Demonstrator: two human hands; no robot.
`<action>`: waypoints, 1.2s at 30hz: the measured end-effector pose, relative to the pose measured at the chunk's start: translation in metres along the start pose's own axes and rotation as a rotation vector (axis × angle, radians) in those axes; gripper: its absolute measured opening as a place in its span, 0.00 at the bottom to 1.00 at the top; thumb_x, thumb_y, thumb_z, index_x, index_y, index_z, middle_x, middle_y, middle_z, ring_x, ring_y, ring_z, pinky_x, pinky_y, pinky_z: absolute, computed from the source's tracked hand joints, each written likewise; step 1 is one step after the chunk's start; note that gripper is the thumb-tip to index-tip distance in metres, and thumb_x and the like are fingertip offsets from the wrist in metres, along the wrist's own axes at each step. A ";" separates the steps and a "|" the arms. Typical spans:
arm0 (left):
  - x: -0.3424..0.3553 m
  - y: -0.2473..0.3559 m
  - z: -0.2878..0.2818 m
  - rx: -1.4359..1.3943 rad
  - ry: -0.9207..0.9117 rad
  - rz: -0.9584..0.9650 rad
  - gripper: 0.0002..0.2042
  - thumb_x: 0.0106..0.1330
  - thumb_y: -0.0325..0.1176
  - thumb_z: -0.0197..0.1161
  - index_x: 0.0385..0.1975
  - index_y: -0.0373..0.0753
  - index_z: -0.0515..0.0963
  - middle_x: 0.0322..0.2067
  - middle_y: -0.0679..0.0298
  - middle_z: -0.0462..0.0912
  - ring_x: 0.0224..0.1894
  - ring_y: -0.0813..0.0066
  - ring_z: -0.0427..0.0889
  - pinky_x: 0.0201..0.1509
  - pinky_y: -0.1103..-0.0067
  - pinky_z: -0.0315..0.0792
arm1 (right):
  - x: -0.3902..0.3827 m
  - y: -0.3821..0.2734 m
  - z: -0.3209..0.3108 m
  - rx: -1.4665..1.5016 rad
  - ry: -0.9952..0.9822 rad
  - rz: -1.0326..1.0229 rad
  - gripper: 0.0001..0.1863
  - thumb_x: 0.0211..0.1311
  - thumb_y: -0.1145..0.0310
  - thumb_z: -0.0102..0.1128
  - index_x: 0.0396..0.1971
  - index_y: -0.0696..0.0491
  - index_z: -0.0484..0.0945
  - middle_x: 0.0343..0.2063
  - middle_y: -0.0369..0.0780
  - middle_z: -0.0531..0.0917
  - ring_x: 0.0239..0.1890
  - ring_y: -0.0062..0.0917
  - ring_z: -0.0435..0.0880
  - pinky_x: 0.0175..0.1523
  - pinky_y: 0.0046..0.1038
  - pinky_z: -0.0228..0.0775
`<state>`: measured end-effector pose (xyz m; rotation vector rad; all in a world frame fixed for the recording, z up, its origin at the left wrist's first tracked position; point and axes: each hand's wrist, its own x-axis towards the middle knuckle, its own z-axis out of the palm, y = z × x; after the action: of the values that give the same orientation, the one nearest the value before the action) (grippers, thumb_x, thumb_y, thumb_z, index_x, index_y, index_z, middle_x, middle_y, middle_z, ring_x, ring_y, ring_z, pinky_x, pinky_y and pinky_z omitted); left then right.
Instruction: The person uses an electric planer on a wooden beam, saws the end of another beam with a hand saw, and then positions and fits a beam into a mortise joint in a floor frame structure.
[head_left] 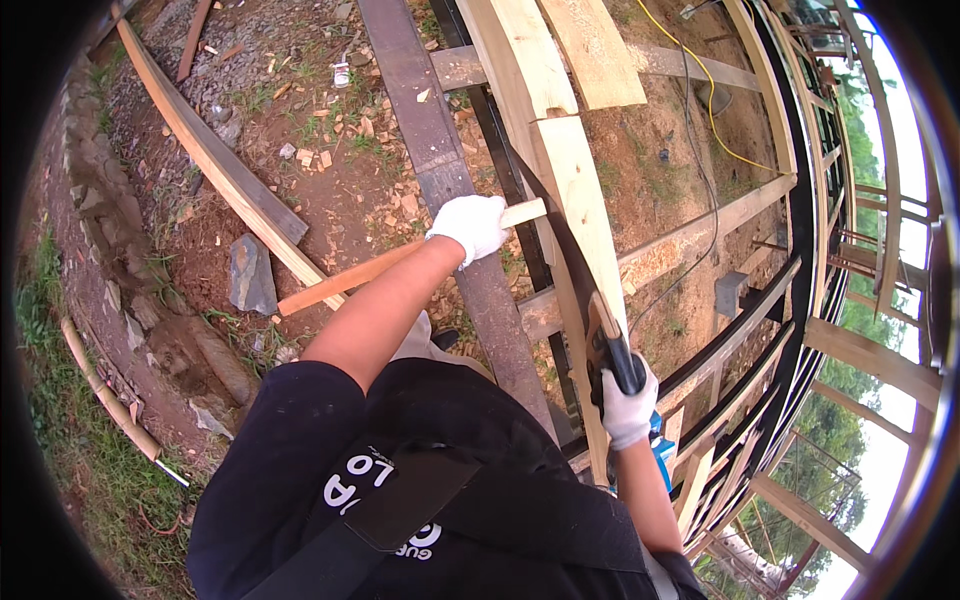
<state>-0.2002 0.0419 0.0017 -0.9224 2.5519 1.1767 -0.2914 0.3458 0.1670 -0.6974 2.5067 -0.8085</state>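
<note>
My left hand (468, 228), in a white glove, grips a narrow wooden batten (355, 273), whose pale end sticks out past my fingers beside a long light beam (575, 185). My right hand (625, 398), also gloved, is closed round the black handle of a handsaw (610, 355). The saw's dark blade (555, 235) runs up along the beam's left side, close by the batten's end; whether they touch I cannot tell. Under my left hand lies a dark weathered board (430, 140). A blue tool (662, 450) shows just right of my right wrist, partly hidden.
A timber floor frame with cross joists (710, 220) spans dirt strewn with wood chips. A pale board (590, 50) rests at the top, near a yellow cable (710, 90). A long plank (200, 160), a rock (250, 270) and a stone edging (130, 280) are at left.
</note>
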 end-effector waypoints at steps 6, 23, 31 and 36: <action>-0.002 -0.006 0.004 -0.003 -0.003 0.004 0.17 0.65 0.46 0.63 0.45 0.40 0.79 0.39 0.48 0.87 0.45 0.47 0.86 0.51 0.60 0.78 | 0.065 -0.027 0.043 -0.106 -0.061 -0.006 0.10 0.55 0.70 0.70 0.33 0.59 0.81 0.22 0.36 0.81 0.24 0.18 0.77 0.34 0.27 0.73; -0.136 -0.130 0.029 -0.271 0.493 -0.308 0.16 0.63 0.45 0.68 0.42 0.40 0.79 0.40 0.50 0.85 0.45 0.45 0.83 0.50 0.62 0.76 | -0.132 0.037 -0.056 0.107 0.025 0.054 0.12 0.47 0.77 0.71 0.33 0.62 0.81 0.21 0.37 0.83 0.24 0.21 0.84 0.33 0.26 0.77; -0.206 -0.167 0.003 0.237 0.634 -1.078 0.38 0.61 0.48 0.67 0.69 0.40 0.63 0.57 0.45 0.77 0.59 0.49 0.79 0.62 0.61 0.75 | -0.133 0.060 -0.078 0.423 0.259 -0.027 0.18 0.47 0.75 0.70 0.41 0.61 0.79 0.33 0.40 0.84 0.37 0.25 0.83 0.48 0.28 0.75; -0.118 -0.070 -0.046 0.021 0.825 -0.483 0.33 0.67 0.50 0.63 0.66 0.33 0.69 0.60 0.42 0.77 0.63 0.45 0.76 0.68 0.61 0.68 | -0.083 0.060 -0.087 0.306 0.186 0.026 0.13 0.50 0.75 0.70 0.37 0.60 0.82 0.27 0.41 0.86 0.31 0.24 0.86 0.43 0.27 0.76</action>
<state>-0.0602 0.0281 0.0366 -2.2227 2.5734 0.6992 -0.2905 0.4718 0.2133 -0.5031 2.4649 -1.2643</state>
